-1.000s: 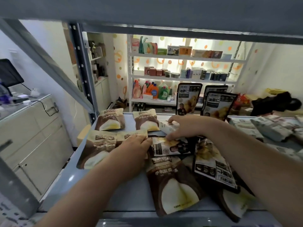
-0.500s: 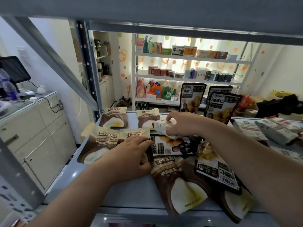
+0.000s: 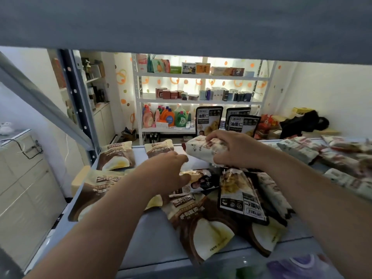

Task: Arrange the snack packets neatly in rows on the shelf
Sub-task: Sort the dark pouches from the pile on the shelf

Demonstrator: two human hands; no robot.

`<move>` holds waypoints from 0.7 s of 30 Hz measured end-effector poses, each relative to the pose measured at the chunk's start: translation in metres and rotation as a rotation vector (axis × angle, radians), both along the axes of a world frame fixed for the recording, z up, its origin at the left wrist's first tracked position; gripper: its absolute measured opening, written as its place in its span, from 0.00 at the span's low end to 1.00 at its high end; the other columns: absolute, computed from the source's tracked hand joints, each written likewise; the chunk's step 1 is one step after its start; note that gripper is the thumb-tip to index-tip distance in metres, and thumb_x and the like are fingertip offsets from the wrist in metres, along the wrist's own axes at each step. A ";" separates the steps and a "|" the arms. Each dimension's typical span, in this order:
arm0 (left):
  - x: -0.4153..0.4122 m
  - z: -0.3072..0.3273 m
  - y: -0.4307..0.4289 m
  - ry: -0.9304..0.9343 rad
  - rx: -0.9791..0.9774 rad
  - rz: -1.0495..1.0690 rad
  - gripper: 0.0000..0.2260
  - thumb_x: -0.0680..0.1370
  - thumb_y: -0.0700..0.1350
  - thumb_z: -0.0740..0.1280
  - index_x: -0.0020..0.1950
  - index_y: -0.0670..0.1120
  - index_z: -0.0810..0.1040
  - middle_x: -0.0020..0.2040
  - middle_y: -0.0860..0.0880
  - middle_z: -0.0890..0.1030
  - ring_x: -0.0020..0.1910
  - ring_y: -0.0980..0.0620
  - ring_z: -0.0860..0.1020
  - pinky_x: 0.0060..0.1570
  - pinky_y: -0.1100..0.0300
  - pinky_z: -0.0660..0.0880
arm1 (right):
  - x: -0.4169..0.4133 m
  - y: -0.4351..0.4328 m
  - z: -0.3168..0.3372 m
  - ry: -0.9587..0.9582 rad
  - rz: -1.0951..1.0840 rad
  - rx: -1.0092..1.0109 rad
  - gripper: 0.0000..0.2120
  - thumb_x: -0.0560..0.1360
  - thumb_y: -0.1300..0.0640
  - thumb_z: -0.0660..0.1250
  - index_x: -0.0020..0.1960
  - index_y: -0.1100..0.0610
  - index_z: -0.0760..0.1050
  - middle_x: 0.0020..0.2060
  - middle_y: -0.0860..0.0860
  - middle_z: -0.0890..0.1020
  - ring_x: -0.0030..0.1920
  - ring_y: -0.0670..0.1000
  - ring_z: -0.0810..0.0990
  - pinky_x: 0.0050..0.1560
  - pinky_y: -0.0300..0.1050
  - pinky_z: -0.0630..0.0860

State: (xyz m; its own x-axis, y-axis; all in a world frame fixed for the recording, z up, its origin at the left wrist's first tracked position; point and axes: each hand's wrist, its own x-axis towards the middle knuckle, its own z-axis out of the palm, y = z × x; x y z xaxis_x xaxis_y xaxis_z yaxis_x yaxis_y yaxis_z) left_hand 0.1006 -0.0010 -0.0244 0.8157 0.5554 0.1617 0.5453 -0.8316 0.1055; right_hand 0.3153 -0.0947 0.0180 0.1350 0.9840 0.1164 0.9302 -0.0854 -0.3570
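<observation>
My right hand (image 3: pixel 235 148) grips a white snack packet (image 3: pixel 201 151) and holds it lifted above the grey shelf (image 3: pixel 153 238). With fingers stretched out and holding nothing, my left hand (image 3: pixel 167 172) hovers just left of that packet. Brown-and-cream packets lie flat at the back left (image 3: pixel 116 156), under my left arm (image 3: pixel 94 190) and at the front (image 3: pixel 203 222). A black packet (image 3: pixel 239 196) lies tilted on the pile. Two black packets (image 3: pixel 209 119) stand upright at the back.
More white packets (image 3: pixel 298 152) lie heaped on the shelf's right side. The upper shelf board (image 3: pixel 181 27) hangs low overhead. A steel post (image 3: pixel 78 101) and a diagonal brace (image 3: pixel 40 97) bound the left side. A rack with detergent bottles (image 3: pixel 171 117) stands behind.
My right hand has lifted the white packet up off the pile. My left hand has come off the brown packet and moved up and right toward the white one.
</observation>
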 end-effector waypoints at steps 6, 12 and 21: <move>0.066 0.022 -0.029 -0.052 0.146 -0.208 0.20 0.77 0.59 0.61 0.68 0.61 0.66 0.60 0.53 0.77 0.54 0.50 0.78 0.44 0.54 0.78 | 0.067 -0.066 0.001 0.012 -0.093 0.087 0.25 0.68 0.44 0.69 0.64 0.34 0.69 0.61 0.39 0.73 0.51 0.42 0.76 0.42 0.36 0.69; 0.151 0.035 -0.065 -0.024 0.163 -0.326 0.17 0.77 0.54 0.60 0.64 0.53 0.73 0.57 0.51 0.77 0.55 0.49 0.77 0.48 0.51 0.78 | 0.154 -0.102 -0.010 0.114 -0.270 0.155 0.24 0.63 0.41 0.69 0.58 0.31 0.68 0.52 0.39 0.76 0.43 0.39 0.76 0.36 0.39 0.70; 0.285 0.018 -0.083 0.172 0.161 -0.178 0.19 0.78 0.51 0.63 0.69 0.52 0.70 0.64 0.47 0.73 0.59 0.47 0.75 0.50 0.54 0.75 | 0.249 -0.060 -0.030 0.277 -0.273 0.111 0.25 0.69 0.36 0.62 0.63 0.37 0.59 0.54 0.53 0.77 0.45 0.50 0.78 0.39 0.45 0.74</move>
